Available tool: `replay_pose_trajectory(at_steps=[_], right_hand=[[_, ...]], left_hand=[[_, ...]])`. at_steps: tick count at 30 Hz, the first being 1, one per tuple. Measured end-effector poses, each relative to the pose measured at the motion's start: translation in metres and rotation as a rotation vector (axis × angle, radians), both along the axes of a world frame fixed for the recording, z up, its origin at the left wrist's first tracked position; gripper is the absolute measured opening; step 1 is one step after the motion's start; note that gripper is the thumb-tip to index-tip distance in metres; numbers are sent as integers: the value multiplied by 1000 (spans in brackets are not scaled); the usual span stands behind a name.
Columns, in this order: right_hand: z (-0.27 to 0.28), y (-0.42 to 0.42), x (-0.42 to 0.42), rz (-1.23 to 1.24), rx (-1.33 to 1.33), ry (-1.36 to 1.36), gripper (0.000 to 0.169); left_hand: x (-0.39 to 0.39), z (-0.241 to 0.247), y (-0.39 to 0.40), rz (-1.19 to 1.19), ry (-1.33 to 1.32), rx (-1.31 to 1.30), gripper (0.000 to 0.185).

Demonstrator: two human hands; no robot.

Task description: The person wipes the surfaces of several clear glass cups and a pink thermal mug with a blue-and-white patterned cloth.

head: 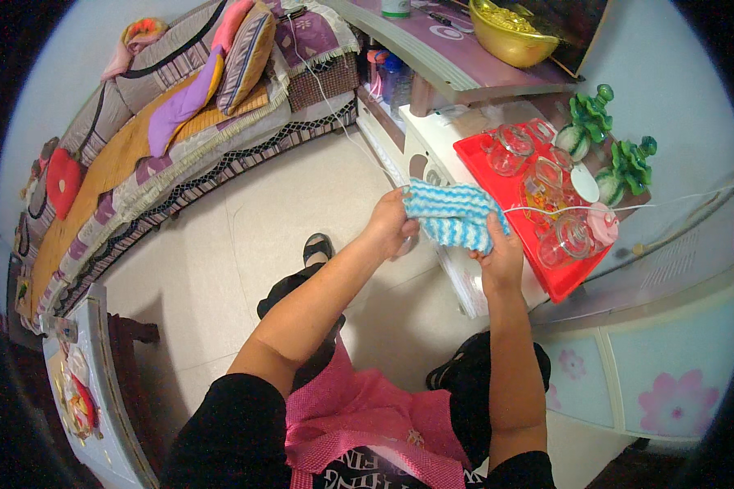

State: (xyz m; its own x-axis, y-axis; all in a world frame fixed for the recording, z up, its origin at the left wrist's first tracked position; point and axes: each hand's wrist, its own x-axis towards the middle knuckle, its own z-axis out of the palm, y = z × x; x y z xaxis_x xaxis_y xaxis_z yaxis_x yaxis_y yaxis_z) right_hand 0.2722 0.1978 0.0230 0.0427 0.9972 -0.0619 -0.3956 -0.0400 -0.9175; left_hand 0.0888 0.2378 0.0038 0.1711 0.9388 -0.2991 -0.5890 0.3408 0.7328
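A blue and white striped cloth (452,211) is stretched between my two hands, in front of a white cabinet. My left hand (394,223) grips its left end, and my right hand (501,250) pinches the right end with the thumb on top. Just beyond my right hand lies a red tray (547,278) on the cabinet top. It bears several clear glass mugs, among them one glass mug (564,241) at the near end. A white round lid (585,182) and a pink lid (603,225) are also on the tray.
A white cable (578,208) crosses above the tray. Two green cabbage-shaped ornaments (630,165) stand behind it. On the raised purple shelf (428,46) sits a golden ingot-shaped bowl (514,43). A long sofa (128,177) runs along the left, with a low table (116,379) nearer me.
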Motion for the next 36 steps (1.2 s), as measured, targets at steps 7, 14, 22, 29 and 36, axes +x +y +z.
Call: replay_pose_trajectory(at_steps=[7, 14, 22, 29, 36], right_hand=[[0, 3, 8, -47, -7, 89, 30], [-9, 10, 20, 65, -3, 233, 36], [24, 6, 2, 377, -81, 628, 40], [25, 8, 5, 333, -22, 399, 40], [-1, 18, 8, 119, 20, -53, 30]], left_hand=[[-8, -5, 4, -100, 262, 100, 37], [-10, 5, 0, -387, 353, 220, 70], [5, 14, -30, -466, 428, 348, 78], [-8, -4, -14, -132, 121, 167, 25], [-23, 5, -11, 87, 211, 221, 21]])
